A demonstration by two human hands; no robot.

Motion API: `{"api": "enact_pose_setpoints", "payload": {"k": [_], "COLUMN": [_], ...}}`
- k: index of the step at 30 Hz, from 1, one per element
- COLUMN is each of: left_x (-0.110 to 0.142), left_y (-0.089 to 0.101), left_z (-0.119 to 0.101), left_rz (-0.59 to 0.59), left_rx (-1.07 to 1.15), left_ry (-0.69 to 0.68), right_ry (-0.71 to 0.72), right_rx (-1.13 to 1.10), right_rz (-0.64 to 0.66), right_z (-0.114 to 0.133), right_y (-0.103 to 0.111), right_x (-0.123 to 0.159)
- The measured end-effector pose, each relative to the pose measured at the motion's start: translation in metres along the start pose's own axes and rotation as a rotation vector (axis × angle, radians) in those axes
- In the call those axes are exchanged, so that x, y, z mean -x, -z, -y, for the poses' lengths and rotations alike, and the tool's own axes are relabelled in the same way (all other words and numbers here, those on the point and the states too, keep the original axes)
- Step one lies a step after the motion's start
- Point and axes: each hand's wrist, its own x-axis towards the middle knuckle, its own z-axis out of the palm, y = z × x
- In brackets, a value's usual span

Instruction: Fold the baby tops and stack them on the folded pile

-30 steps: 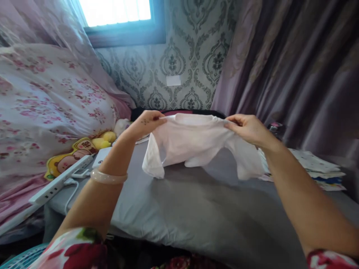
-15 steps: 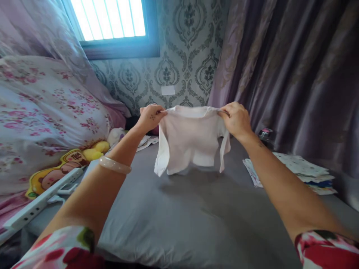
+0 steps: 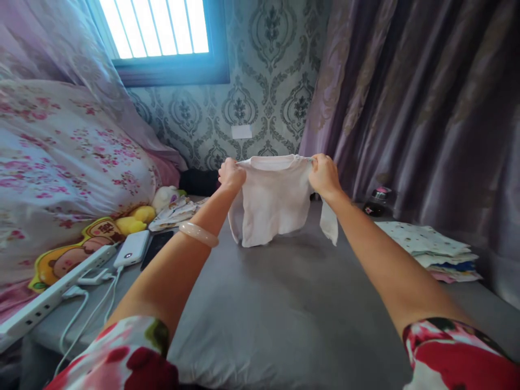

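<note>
A small pale pink shirt (image 3: 274, 200) hangs spread in front of me, its hem touching the grey mattress (image 3: 284, 303). My left hand (image 3: 231, 174) pinches the shirt's left shoulder, and my right hand (image 3: 323, 174) pinches its right shoulder. Both arms are stretched forward, and a pale bangle (image 3: 198, 234) sits on my left wrist. The shirt's sleeves dangle beside and below my hands.
A stack of folded clothes (image 3: 430, 250) lies at the right by a dark curtain. On the left are a white power strip (image 3: 52, 295), a power bank (image 3: 130, 249), a phone (image 3: 155, 247), a yellow plush toy (image 3: 77, 249) and a floral quilt (image 3: 60, 151).
My hands have moved farther forward and closer together with the shirt, which now hangs narrower and upright. The view has shifted, showing the phone and power bank.
</note>
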Motion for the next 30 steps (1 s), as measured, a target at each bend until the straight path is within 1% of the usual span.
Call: {"api": "enact_pose_setpoints", "payload": {"k": [2,3,4,6,9,11,13,16,18,20,21,22,23,24,26,28,30], "left_x": [0.014,0.023,0.033,0.056,0.089,0.107,0.118,0.12,0.113,0.101,0.094,0.087,0.081,0.076,0.073,0.078,0.092], "left_y": [-0.002,0.0,0.003,0.013,0.04,0.065,0.093,0.134,0.154,0.163,0.161,0.155,0.145,0.13,0.089,0.038,-0.013], "left_z": [-0.008,-0.012,-0.014,-0.015,-0.007,-0.004,-0.006,-0.023,-0.035,-0.042,-0.04,-0.035,-0.027,-0.015,0.016,0.05,0.079], "left_rz": [-0.186,-0.284,-0.356,-0.459,-0.504,-0.54,-0.574,-0.627,-0.641,-0.548,-0.482,-0.407,-0.339,-0.265,-0.094,0.113,0.303], "left_rx": [0.049,0.064,0.068,0.06,0.023,-0.046,-0.125,-0.232,-0.23,-0.19,-0.183,-0.188,-0.209,-0.241,-0.269,-0.277,-0.273], "left_ry": [0.16,0.193,0.158,0.02,-0.168,-0.259,-0.335,-0.468,-0.535,-0.535,-0.522,-0.507,-0.498,-0.49,-0.473,-0.4,-0.311], "right_ry": [0.058,0.086,0.112,0.148,0.179,0.198,0.23,0.319,0.334,0.306,0.282,0.252,0.221,0.185,0.123,0.078,0.062], "right_rx": [0.027,0.045,0.064,0.098,0.111,0.1,0.084,0.049,0.005,-0.047,-0.071,-0.093,-0.112,-0.124,-0.113,-0.06,0.051], "right_rz": [-0.073,-0.103,-0.124,-0.13,-0.1,-0.102,-0.127,-0.159,-0.154,-0.079,-0.015,0.063,0.15,0.241,0.443,0.651,0.777], "right_z": [0.01,0.015,0.019,0.024,0.026,0.027,0.032,0.045,0.054,0.057,0.055,0.051,0.045,0.036,0.013,-0.013,-0.037], "right_y": [0.005,0.009,0.014,0.027,0.05,0.069,0.091,0.127,0.145,0.151,0.148,0.141,0.13,0.116,0.079,0.035,-0.008], "right_x": [0.01,0.016,0.022,0.035,0.052,0.06,0.063,0.058,0.048,0.036,0.031,0.027,0.024,0.023,0.029,0.044,0.066]}}
